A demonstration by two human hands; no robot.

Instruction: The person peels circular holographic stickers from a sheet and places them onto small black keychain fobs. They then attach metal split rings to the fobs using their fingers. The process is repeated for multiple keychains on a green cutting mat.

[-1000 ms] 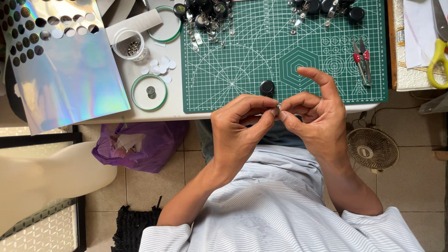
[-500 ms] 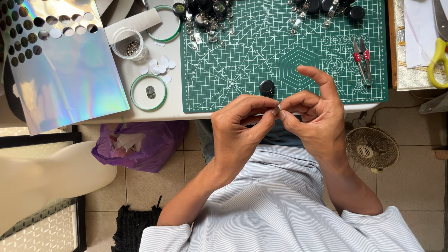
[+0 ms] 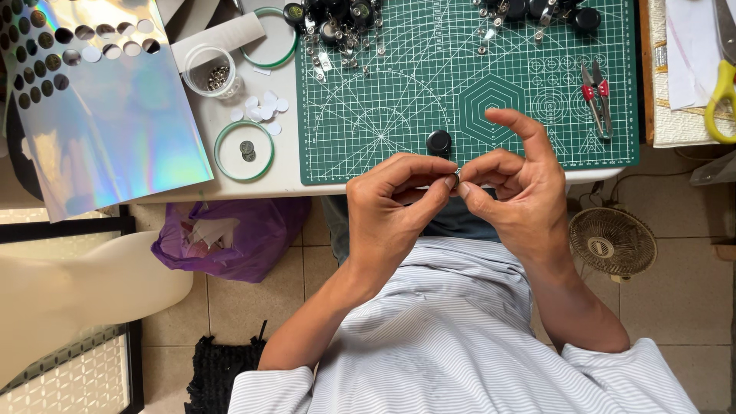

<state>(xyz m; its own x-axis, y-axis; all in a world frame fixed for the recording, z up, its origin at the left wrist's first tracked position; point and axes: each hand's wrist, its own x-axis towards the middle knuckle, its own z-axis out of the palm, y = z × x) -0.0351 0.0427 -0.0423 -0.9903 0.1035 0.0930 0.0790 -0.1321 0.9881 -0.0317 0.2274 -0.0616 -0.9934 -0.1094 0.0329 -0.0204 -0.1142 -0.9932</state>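
Counter (image 3: 253,180) surface lies ahead of both hands, carrying a green cutting mat (image 3: 399,130) directly beyond the fingertips and a holographic sheet (image 3: 107,130) punched with round holes well off to the left of the left hand. Purple bag (image 3: 230,238) sits on the floor below and to the left of the left hand; a small fan (image 3: 612,244) stands just right of the right hand. Left hand (image 3: 391,218) and right hand (image 3: 525,203) meet at the counter edge, thumbs and forefingers pinched together on a small metal piece (image 3: 455,178), whose exact form is too small to tell. Compared with the frames a second and half a second earlier, the posture is nearly unchanged: the right index finger stays raised, and the pinch has shifted only slightly. The judgement is that fine fitting work on the piece continues. A black round cap (image 3: 439,142) rests on the mat just beyond the fingertips, untouched.
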